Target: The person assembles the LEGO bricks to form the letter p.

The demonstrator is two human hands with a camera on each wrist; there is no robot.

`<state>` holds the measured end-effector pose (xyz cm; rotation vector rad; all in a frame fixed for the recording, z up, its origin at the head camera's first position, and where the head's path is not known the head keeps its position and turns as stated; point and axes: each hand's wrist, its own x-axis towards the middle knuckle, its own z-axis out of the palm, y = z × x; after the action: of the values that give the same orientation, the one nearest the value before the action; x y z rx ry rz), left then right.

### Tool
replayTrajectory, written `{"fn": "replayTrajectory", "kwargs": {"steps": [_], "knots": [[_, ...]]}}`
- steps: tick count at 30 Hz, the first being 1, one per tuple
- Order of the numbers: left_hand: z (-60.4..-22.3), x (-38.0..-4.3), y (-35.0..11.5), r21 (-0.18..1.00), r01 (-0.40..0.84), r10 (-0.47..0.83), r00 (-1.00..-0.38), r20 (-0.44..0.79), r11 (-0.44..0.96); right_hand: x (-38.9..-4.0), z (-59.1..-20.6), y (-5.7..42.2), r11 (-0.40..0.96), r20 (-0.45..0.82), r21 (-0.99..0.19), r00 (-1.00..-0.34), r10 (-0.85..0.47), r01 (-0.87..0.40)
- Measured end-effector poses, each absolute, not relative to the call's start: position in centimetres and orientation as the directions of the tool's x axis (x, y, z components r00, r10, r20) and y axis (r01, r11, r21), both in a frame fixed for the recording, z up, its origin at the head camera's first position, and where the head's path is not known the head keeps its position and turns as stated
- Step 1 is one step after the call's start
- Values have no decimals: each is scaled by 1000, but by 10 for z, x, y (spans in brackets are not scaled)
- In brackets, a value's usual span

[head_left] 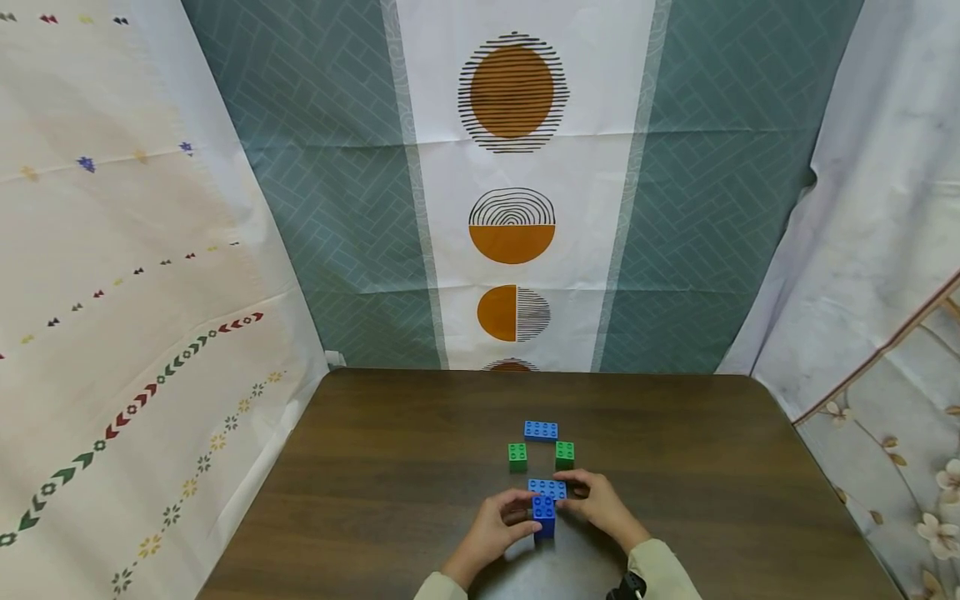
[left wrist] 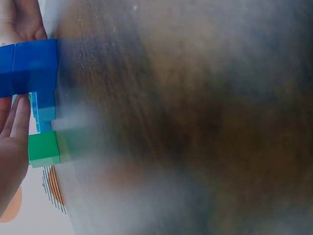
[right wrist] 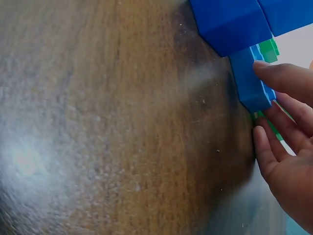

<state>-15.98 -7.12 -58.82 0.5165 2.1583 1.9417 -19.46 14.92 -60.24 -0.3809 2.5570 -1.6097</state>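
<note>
My left hand grips a dark blue stack of toy building bricks, thumb at the near side and fingers toward the far side. Two studded lengths meet in a visible seam in the right wrist view. Just beyond it is a lighter blue studded brick, whose right end my right hand pinches between thumb and fingers. In the right wrist view, the thumb lies along that brick's studded side. Whether the stack and the lighter brick touch, I cannot tell.
Past the hands stand a green brick on the left, another green brick on the right, and a blue brick farther back. All are on a brown wooden table. Patterned cloths hang behind and beside it.
</note>
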Motion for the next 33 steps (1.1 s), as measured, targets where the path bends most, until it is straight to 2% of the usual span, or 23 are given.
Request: {"fn": "replayTrajectory", "kwargs": {"steps": [14,24,33], "knots": [[-589,-159,-69,993,99,372,-926,68,65,-196,-606,149,473,89,-856,-960,-264,-209],[-592,-158,-70,992,125,388,-916,102,34,-195,-602,154,451,85,-869,-958,-273,-206],[-592,-160,-72,993,85,375,-926,50,77,-194,-593,165,394,86,-896,-949,-302,-206]]}}
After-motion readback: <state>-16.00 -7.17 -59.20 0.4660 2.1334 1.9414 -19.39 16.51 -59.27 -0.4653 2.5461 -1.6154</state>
